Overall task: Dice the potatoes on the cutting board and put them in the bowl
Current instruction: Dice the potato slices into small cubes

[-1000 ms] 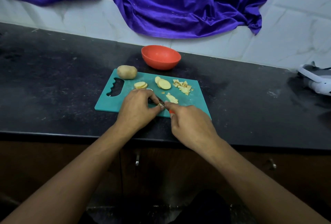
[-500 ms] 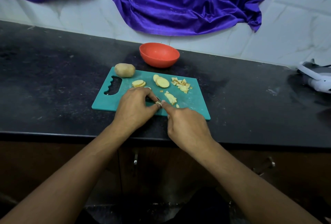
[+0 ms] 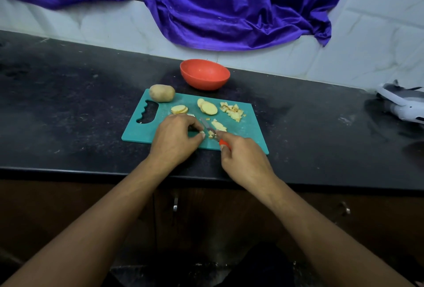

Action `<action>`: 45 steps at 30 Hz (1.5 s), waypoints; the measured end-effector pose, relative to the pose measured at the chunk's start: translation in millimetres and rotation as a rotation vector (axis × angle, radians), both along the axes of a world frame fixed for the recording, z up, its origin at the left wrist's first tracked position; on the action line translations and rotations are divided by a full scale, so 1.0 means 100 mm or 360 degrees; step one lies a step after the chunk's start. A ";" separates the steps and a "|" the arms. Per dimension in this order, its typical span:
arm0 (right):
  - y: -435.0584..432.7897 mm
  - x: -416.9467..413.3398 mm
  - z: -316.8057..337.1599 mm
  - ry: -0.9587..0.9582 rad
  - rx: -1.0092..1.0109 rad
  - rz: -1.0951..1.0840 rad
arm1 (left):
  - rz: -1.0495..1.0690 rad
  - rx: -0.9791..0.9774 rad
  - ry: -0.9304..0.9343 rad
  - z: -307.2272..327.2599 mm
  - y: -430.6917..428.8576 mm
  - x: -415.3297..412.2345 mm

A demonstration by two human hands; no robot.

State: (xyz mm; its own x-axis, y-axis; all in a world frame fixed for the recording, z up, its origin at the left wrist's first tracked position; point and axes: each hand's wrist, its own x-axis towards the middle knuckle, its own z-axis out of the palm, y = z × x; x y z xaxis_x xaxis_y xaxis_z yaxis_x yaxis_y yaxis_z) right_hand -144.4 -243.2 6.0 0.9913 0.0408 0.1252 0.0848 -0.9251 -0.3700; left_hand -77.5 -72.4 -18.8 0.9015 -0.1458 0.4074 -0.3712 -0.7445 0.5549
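Presently: left hand (image 3: 174,140) fingers curled, pinching potato pieces (image 3: 211,135) on teal cutting board (image 3: 142,130); right hand (image 3: 245,160) gripping orange-handled knife (image 3: 212,131). Pale dice (image 3: 233,112), slices (image 3: 208,107); orange bowl (image 3: 205,74) behind.

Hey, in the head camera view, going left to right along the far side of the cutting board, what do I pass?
Whole potato → small slice stack → larger slices → diced pile.
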 end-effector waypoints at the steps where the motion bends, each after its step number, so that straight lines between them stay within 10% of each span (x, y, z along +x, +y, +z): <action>1: 0.01 -0.02 0.01 0.0001 -0.0031 0.0006 | -0.0001 0.0004 0.0003 0.00 0.00 0.00; 20: -0.06 -0.14 0.04 -0.0063 -0.0574 0.0062 | 0.0088 0.0152 0.0021 0.05 -0.15 0.04; 30: -0.33 0.05 0.07 0.0088 0.0669 -0.0140 | 0.0036 -0.0460 0.0151 0.04 0.02 0.04; 45: -0.25 0.02 0.05 -0.0037 0.0325 -0.0013 | 0.0059 -0.0708 0.0182 0.03 0.05 0.07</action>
